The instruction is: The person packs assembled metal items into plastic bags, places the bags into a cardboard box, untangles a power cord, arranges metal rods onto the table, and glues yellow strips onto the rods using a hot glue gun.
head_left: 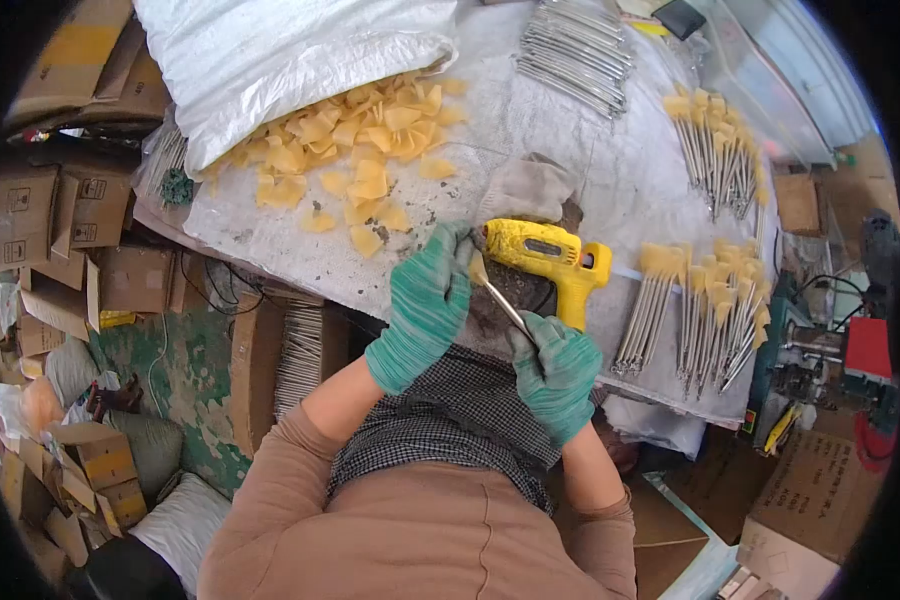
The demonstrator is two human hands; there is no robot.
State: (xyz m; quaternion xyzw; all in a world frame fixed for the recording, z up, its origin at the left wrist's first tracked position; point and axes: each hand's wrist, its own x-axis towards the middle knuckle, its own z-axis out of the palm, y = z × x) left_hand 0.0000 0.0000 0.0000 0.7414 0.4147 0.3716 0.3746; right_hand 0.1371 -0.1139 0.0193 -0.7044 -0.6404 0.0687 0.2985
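Both of my hands wear green gloves. My left hand [432, 300] is closed at the yellowish tip piece [478, 268] on one end of a thin metal rod [505, 304]. Around the rod's other end, the fingers of my right hand [555, 372] are wrapped. Just beyond the rod lies a yellow glue gun [545, 258], its nozzle pointing left near my left fingertips. A grey cloth [528, 188] sits behind the gun.
Loose yellow pieces [370, 135] spill from a white sack [290, 60]. Bare rods [575, 55] lie at the back; bundles of tipped rods [720, 310] lie at the right. Cardboard boxes [20, 215] stand left. A machine with a red part [868, 348] stands right.
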